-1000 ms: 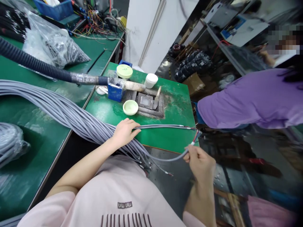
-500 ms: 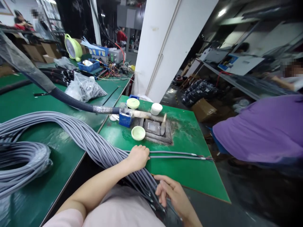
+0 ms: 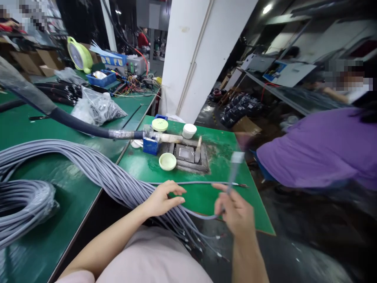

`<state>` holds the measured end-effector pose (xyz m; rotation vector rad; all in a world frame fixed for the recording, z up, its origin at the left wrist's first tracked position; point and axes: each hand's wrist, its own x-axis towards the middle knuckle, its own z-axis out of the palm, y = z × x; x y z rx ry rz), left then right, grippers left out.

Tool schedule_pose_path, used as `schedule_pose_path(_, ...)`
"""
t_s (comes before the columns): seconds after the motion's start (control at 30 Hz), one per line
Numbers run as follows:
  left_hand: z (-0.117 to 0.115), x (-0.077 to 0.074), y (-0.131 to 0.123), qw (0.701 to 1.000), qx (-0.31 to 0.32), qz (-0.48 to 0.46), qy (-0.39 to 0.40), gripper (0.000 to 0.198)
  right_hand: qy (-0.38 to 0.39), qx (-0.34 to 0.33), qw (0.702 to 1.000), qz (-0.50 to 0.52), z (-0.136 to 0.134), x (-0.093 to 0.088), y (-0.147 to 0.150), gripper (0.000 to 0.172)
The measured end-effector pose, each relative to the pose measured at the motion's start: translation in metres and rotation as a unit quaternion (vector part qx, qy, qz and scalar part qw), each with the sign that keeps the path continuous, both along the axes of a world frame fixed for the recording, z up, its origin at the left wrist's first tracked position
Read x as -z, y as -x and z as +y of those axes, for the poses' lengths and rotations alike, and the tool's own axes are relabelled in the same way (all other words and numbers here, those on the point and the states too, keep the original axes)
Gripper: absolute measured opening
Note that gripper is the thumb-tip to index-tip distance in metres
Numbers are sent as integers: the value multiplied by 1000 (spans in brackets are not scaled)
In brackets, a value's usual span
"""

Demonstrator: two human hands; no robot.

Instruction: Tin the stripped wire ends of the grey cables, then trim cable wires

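Note:
A thick bundle of grey cables [image 3: 88, 169] runs from the left bench across the gap to my lap. My left hand [image 3: 161, 198] rests on the bundle at the near edge of the small green table [image 3: 250, 212], fingers loosely curled over the cables. My right hand [image 3: 235, 212] is closed on one grey cable [image 3: 234, 169], blurred by motion, whose end stands up above the table. Another single grey cable [image 3: 200, 182] lies flat across the table in front of both hands.
A dark corrugated hose [image 3: 73, 122] reaches to a blue block [image 3: 150, 144] beside a sunken metal pot [image 3: 188, 154]. Pale green lids [image 3: 167, 161] and a white cup [image 3: 189, 130] stand near it. A person in purple [image 3: 321, 153] bends at the right. A cable coil [image 3: 20, 204] lies at left.
My right hand has come up from the cable ends at my lap with one grey cable in it. One of the two cables lying on the table is gone.

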<state>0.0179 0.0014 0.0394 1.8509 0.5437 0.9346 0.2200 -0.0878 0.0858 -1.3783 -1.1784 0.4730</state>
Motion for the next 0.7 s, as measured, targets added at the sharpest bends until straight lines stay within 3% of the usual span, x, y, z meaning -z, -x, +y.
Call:
schedule_pose_path(0.1,-3,-8,-2,980,5,-107,169,34,121,-133,972,-151,-6,-1,19,37)
schedule_pose_path(0.23,-6,-19,-2,928,-30,-202,310,36,173,-203,930,-252,-7,-3,32,37)
schedule_pose_path(0.33,-5,-19,1,909,-73,-240,334,34,191,-235,910,-282,-9,-5,34,34)
schedule_pose_path(0.43,-5,-14,5,908,-77,-244,333,34,202,-268,899,-283,-10,-5,34,32)
schedule_pose_path(0.53,-8,-9,7,921,-33,-227,313,35,195,-296,899,-256,-8,-4,34,34)
schedule_pose_path(0.7,-15,-7,7,923,79,-199,319,38,179,-284,931,-141,0,3,47,39)
